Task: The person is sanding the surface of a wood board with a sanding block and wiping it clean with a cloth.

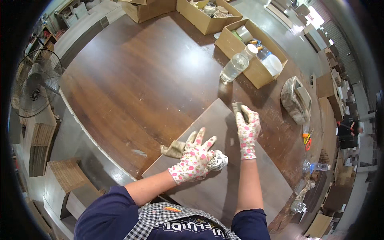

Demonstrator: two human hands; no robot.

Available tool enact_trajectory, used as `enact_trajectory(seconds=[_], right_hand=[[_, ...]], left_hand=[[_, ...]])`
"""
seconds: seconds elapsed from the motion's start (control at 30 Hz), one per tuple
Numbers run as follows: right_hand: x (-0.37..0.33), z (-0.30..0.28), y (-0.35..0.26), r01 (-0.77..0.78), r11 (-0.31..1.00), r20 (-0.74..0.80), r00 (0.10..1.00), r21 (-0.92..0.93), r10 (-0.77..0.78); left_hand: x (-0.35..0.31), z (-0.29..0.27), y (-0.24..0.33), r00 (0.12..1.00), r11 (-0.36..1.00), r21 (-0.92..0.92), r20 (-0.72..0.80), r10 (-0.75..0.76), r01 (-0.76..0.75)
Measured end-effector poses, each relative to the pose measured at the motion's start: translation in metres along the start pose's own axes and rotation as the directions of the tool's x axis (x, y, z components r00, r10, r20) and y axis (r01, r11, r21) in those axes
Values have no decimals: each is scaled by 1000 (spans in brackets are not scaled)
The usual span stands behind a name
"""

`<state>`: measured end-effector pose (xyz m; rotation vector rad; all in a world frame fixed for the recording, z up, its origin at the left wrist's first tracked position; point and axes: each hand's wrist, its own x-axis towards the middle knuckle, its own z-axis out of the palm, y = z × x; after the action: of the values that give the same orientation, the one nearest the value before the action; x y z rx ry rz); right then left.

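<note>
A grey-brown flat board [260, 184] lies at an angle in front of me. My left hand [193, 161], in a white glove with pink flowers, rests on it with fingers spread. A crumpled white cloth [218, 161] sits against its thumb side, partly under the hand. Beside the fingertips, a dirty tan rag [173, 150] lies across the board's left edge. My right hand [248, 130], gloved alike, is closed on a small grey-brown pad [237, 108] near the board's far right edge. The pad's underside is hidden.
Beyond the board stands a clear bottle [235, 67] by an open carton [256, 74] of containers. A tape-wrapped holder [295, 100], orange-handled scissors [307, 142] and a plastic bottle [318, 167] lie right on the brown table [144, 76]. A fan [36, 84] stands left.
</note>
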<state>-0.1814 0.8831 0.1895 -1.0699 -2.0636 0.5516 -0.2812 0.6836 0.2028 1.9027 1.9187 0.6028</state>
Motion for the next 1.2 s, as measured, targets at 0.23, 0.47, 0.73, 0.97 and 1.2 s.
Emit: enact_trajectory(seconds=[0.23, 0.47, 0.73, 0.97, 1.2], right_hand=[[23, 34, -26, 43, 955, 155, 988, -294, 3], [23, 38, -29, 105, 942, 127, 990, -319, -67], [14, 27, -22, -60, 928, 83, 992, -369, 97], [29, 40, -41, 32, 931, 154, 988, -363, 26], [-28, -38, 6, -253, 854, -50, 965, -454, 259]], left_hand=[[2, 2, -1, 999, 1000, 2, 37, -28, 27], [5, 3, -5, 997, 999, 9, 65, -32, 31], [4, 2, -7, 998, 999, -2, 44, -44, 44], [8, 0, -2, 998, 999, -36, 66, -15, 17], [4, 6, -8, 1000, 999, -32, 20, -8, 8]])
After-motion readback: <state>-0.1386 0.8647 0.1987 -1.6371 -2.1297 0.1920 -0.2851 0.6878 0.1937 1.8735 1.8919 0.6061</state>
